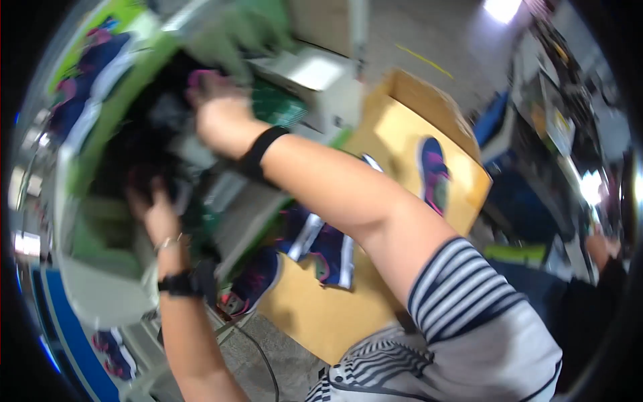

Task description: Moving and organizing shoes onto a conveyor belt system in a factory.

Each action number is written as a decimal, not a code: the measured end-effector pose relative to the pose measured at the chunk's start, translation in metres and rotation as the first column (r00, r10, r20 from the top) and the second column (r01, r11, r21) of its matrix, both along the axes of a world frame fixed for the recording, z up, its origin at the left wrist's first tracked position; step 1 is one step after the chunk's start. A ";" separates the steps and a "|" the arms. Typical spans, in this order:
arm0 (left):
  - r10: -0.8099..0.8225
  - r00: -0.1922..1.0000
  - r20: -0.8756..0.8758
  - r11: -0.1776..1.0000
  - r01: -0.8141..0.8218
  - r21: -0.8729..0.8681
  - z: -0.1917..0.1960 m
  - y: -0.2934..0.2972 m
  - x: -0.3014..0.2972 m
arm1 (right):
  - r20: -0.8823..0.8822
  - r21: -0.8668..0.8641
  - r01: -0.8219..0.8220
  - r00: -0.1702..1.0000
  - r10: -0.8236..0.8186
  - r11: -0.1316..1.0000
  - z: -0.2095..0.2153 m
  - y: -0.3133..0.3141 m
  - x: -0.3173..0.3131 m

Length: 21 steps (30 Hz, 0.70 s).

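Both my hands reach into the dark opening of a pale green and white machine (100, 264) at the left. My right hand (224, 120) is at its upper right side, next to a small pink patch (199, 78) that may belong to a shoe; blur hides whether the fingers hold it. Lower down, my left hand (159, 213) is in the opening's near part. Its thumb shows, but its other fingers smear into the dark interior. A green mesh-like panel (284, 107) lies just right of my right hand.
Beside the machine, a tan cardboard surface (321, 321) carries several navy and pink shoes, one sneaker (435, 175) lying at its far side. More shoes (94, 77) sit on the machine's left. A cable (264, 355) hangs below. Another person's hand (601, 249) shows at the right.
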<state>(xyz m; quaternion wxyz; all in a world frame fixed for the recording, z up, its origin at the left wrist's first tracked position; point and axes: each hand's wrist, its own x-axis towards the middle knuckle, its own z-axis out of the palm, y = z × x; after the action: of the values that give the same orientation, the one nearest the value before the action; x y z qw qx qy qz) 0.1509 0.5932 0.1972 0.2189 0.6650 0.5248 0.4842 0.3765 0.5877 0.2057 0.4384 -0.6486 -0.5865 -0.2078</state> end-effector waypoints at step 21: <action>-0.052 0.917 0.396 0.199 0.398 -0.895 -0.183 -0.312 0.185 | -0.647 -0.381 0.164 0.655 -0.389 0.910 -0.205 -0.413 0.164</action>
<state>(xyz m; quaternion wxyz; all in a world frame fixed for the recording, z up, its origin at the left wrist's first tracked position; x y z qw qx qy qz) 0.3357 0.2813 0.0137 0.7213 0.3812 0.5683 0.1069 0.5406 0.1744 0.0006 0.4931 -0.8168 -0.2881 0.0814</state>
